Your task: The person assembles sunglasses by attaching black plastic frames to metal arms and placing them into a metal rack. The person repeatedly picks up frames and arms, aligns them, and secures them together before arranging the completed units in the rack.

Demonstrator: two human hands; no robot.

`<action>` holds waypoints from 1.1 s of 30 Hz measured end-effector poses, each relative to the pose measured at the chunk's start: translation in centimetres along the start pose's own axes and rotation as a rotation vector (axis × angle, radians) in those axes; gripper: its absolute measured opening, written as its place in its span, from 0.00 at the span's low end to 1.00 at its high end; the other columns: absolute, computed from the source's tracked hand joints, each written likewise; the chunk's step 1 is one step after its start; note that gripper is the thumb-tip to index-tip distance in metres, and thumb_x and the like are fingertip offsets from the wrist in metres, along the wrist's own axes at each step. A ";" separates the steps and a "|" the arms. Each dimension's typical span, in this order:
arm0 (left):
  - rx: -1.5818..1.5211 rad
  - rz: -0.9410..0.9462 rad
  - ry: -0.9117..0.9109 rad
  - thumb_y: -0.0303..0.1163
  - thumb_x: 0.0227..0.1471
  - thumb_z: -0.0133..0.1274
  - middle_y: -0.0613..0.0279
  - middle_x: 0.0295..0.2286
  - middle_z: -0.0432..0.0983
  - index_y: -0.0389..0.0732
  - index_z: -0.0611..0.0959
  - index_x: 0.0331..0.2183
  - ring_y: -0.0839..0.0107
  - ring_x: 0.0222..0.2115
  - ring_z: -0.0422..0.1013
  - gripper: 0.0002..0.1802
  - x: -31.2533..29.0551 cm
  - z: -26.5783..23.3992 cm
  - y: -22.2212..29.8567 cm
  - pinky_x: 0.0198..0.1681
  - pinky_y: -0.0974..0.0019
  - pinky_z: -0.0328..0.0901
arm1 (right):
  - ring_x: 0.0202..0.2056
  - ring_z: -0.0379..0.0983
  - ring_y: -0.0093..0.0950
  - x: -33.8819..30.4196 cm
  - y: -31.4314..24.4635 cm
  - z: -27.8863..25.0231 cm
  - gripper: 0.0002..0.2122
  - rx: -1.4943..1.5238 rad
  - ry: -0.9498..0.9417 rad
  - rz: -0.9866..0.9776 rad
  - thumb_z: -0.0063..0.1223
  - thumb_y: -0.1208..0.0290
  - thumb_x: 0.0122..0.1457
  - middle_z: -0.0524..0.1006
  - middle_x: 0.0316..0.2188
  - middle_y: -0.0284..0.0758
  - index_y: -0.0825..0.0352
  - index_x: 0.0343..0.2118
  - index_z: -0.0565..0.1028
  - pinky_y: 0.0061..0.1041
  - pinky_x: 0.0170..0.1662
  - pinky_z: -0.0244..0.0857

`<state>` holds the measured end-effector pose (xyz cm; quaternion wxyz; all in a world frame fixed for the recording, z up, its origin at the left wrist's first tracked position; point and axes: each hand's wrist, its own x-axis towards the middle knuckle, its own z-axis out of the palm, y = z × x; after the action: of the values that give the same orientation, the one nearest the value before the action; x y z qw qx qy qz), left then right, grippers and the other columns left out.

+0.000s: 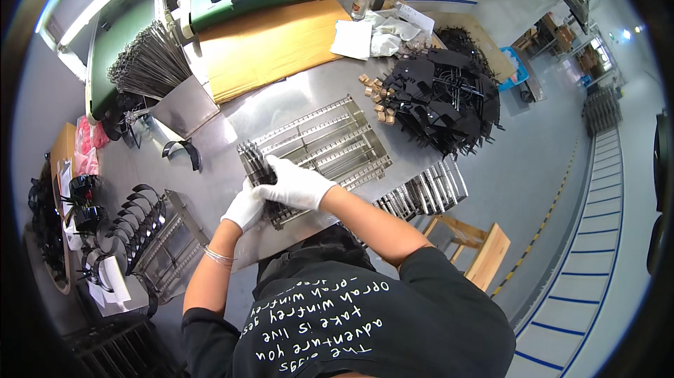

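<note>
Both my hands wear white gloves and meet at the left end of a slotted metal rack (319,141) on the steel table. Between them stands a bundle of dark narrow metal parts (254,160), stacked side by side, their ends sticking up past my fingers. My left hand (243,208) grips the bundle low on its left side. From the right, my right hand (298,185) wraps over it, thumb side up. The exact kind of part is hidden by the gloves. A single curved black band (184,155) lies on the table to the left.
A large heap of black parts (442,97) sits at the right, beside small tan blocks (379,101). Thin metal rods (151,62) and yellow cardboard (270,44) lie behind. A second rack with curved black bands (144,220) is at left. A wooden stool (484,255) stands at right.
</note>
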<state>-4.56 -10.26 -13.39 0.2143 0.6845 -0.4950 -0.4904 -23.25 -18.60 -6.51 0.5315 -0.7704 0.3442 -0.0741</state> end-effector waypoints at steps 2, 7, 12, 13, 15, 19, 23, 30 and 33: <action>-0.031 -0.021 0.002 0.43 0.69 0.41 0.36 0.43 0.80 0.32 0.61 0.62 0.54 0.33 0.82 0.31 0.2 0.4 -0.2 0.32 0.57 0.76 | 0.57 0.73 0.49 -0.5 -0.6 -0.1 0.35 -0.021 0.063 -0.040 0.55 0.39 0.60 0.76 0.54 0.53 0.68 0.58 0.71 0.38 0.62 0.64; 0.064 0.147 0.166 0.40 0.71 0.40 0.51 0.36 0.81 0.35 0.66 0.59 0.70 0.25 0.76 0.24 1.5 2.1 -4.4 0.23 0.64 0.71 | 0.62 0.69 0.45 -2.0 2.1 -4.0 0.34 -0.076 0.151 -0.097 0.47 0.45 0.68 0.72 0.60 0.54 0.76 0.61 0.69 0.35 0.65 0.61; -0.984 0.021 0.284 0.44 0.72 0.42 0.63 0.38 0.78 0.39 0.77 0.52 0.72 0.38 0.76 0.20 -3.2 0.6 -6.3 0.43 0.64 0.74 | 0.36 0.78 0.25 -9.2 -0.2 -12.3 0.10 0.327 1.009 -0.470 0.46 0.76 0.65 0.81 0.39 0.41 0.72 0.42 0.79 0.26 0.46 0.72; -1.213 0.027 0.308 0.41 0.72 0.43 0.64 0.37 0.78 0.39 0.79 0.50 0.73 0.38 0.76 0.18 -5.9 -0.8 -4.3 0.43 0.66 0.74 | 0.34 0.76 0.24 -10.7 -0.4 -13.2 0.09 0.537 1.156 -0.422 0.46 0.75 0.66 0.80 0.34 0.37 0.71 0.35 0.79 0.27 0.43 0.72; -0.381 0.090 0.265 0.28 0.65 0.48 0.61 0.39 0.78 0.35 0.75 0.51 0.73 0.39 0.75 0.14 -11.1 -6.3 -4.5 0.45 0.67 0.72 | 0.35 0.76 0.32 -9.3 4.6 -14.2 0.09 -0.238 0.929 -0.279 0.50 0.71 0.66 0.80 0.33 0.39 0.69 0.40 0.79 0.33 0.45 0.72; -0.658 0.306 0.387 0.29 0.69 0.45 0.65 0.50 0.71 0.42 0.71 0.58 0.73 0.48 0.68 0.18 -15.8 -11.9 -13.9 0.50 0.65 0.68 | 0.48 0.73 0.41 -3.6 13.2 -5.8 0.16 -0.644 0.522 -0.326 0.60 0.58 0.58 0.79 0.44 0.43 0.64 0.44 0.80 0.42 0.57 0.65; -1.383 0.064 0.650 0.39 0.72 0.42 0.65 0.46 0.76 0.44 0.74 0.58 0.71 0.48 0.71 0.19 -20.1 -10.2 -11.7 0.51 0.66 0.71 | 0.52 0.71 0.42 0.2 12.9 -6.9 0.18 -0.823 0.279 -0.225 0.61 0.54 0.55 0.77 0.49 0.43 0.62 0.43 0.81 0.41 0.59 0.61; -1.032 -0.054 0.366 0.32 0.68 0.47 0.63 0.42 0.77 0.40 0.75 0.56 0.71 0.41 0.75 0.18 -15.8 -1.2 -10.2 0.46 0.62 0.74 | 0.50 0.74 0.40 9.2 13.1 -13.5 0.13 -0.800 0.602 -0.311 0.55 0.56 0.59 0.81 0.46 0.41 0.61 0.38 0.81 0.42 0.55 0.65; -0.270 -0.016 0.214 0.24 0.62 0.50 0.61 0.39 0.80 0.34 0.78 0.51 0.73 0.39 0.76 0.17 -13.9 2.5 -10.8 0.45 0.64 0.74 | 0.26 0.80 0.40 2.5 9.4 -21.5 0.10 -1.191 0.927 -0.186 0.56 0.61 0.56 0.81 0.23 0.39 0.58 0.23 0.83 0.39 0.31 0.72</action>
<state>-2.11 7.09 -16.46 0.3517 0.7018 -0.3935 -0.4785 -35.91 -38.47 -6.24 -0.1814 -0.8430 0.4478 -0.2363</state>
